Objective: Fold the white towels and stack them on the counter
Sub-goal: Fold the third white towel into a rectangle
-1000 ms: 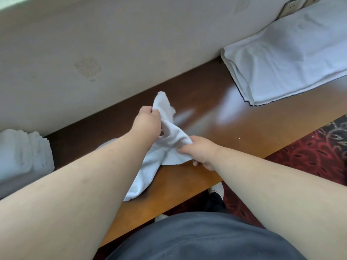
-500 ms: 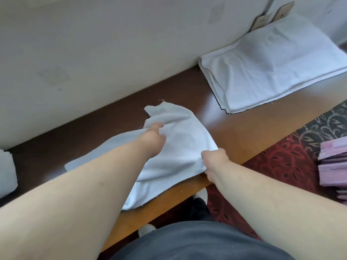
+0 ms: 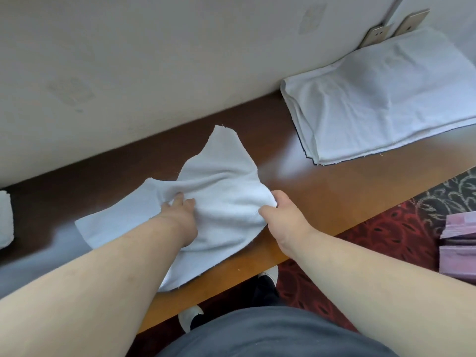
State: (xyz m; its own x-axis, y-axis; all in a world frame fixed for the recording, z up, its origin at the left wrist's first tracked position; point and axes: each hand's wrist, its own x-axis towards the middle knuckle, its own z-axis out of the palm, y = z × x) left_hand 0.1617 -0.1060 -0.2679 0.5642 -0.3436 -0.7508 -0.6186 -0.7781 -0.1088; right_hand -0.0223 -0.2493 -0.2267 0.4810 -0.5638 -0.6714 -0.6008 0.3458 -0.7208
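Note:
A small white towel (image 3: 219, 191) lies rumpled on the brown wooden counter (image 3: 322, 186), one corner pointing toward the wall and a lower part hanging near the front edge. My left hand (image 3: 181, 215) grips a bunch of cloth in the towel's middle. My right hand (image 3: 280, 212) pinches the towel's right edge near the counter's front. A large folded white towel (image 3: 381, 99) lies flat at the back right against the wall. Part of another white towel stack (image 3: 5, 217) shows at the far left edge.
A pale wall (image 3: 154, 60) runs along the back of the counter, with two small brackets (image 3: 378, 34) above the folded towel. Below the front edge lies red patterned carpet (image 3: 386, 228). Pink folded items (image 3: 458, 240) sit at the right edge.
The towel went from bunched between my hands to spread wider on the counter. My left hand now grips its middle and my right hand pinches its right edge. The view shifted right.

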